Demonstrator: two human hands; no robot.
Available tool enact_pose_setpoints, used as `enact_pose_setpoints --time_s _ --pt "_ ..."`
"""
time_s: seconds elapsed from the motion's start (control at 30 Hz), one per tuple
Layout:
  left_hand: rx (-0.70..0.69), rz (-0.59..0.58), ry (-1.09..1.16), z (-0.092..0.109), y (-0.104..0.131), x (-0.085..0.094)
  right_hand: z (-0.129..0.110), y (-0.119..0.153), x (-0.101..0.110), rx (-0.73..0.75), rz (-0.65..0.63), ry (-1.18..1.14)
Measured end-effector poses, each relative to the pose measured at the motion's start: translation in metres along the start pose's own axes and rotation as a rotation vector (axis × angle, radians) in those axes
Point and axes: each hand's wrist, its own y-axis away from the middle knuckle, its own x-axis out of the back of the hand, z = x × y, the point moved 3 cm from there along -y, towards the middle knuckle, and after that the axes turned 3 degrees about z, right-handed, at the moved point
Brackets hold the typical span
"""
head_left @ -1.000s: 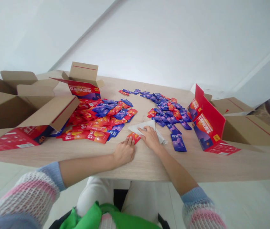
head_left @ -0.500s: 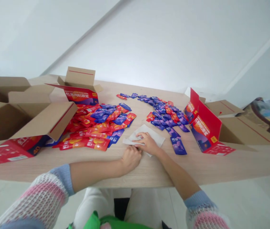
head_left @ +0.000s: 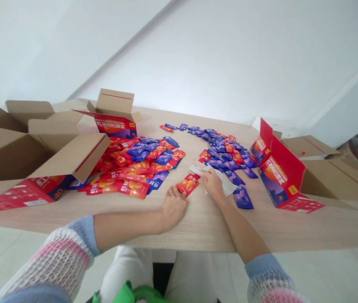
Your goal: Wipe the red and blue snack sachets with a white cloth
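In the head view a red sachet (head_left: 189,185) with orange fruit printed on it lies flat on the table in front of me. My left hand (head_left: 173,207) is closed at its lower left corner, fingertips on the edge. Just right of the sachet, my right hand (head_left: 212,184) grips a white wipe (head_left: 228,184), partly hidden under the hand. One end of the wipe reaches over the sachet's top edge. To the left spreads a heap of red and blue sachets (head_left: 134,172); a looser pile of mostly blue sachets (head_left: 223,151) lies beyond my right hand.
Open cardboard cartons stand around: a large one (head_left: 55,155) at the left, a red printed one (head_left: 116,124) behind the left heap, and another red printed carton (head_left: 276,176) at the right. A single blue sachet (head_left: 243,198) lies near that carton. The wall rises behind the table (head_left: 166,235).
My right hand has moved right, drawing the wipe with it. The red sachet, earlier covered, now shows. My left hand stays at the sachet's corner. The view has shifted slightly.
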Motion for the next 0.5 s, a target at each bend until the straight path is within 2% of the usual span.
enact_pose_setpoints --time_s 0.13,0.2,0.27,0.4,0.43,0.5 --pt "-0.011 0.03 -0.043 0.0 0.001 0.0 -0.003 0.009 0.01 0.097 0.11 -0.106" --pt "-0.043 0.061 -0.028 0.002 -0.002 0.0 -0.012 0.015 0.014 0.164 0.115 -0.182" --pt "-0.074 0.095 0.058 0.001 -0.007 0.001 -0.025 0.022 0.016 0.251 0.029 -0.254" --pt "-0.057 0.086 0.192 -0.003 -0.022 0.002 -0.047 0.029 0.01 0.421 -0.314 -0.314" --pt "-0.059 0.088 0.189 -0.004 -0.025 0.002 -0.048 0.029 0.008 0.416 -0.356 -0.301" --pt "-0.078 0.12 0.168 -0.003 -0.029 0.001 -0.045 0.025 0.005 0.341 -0.354 -0.247"
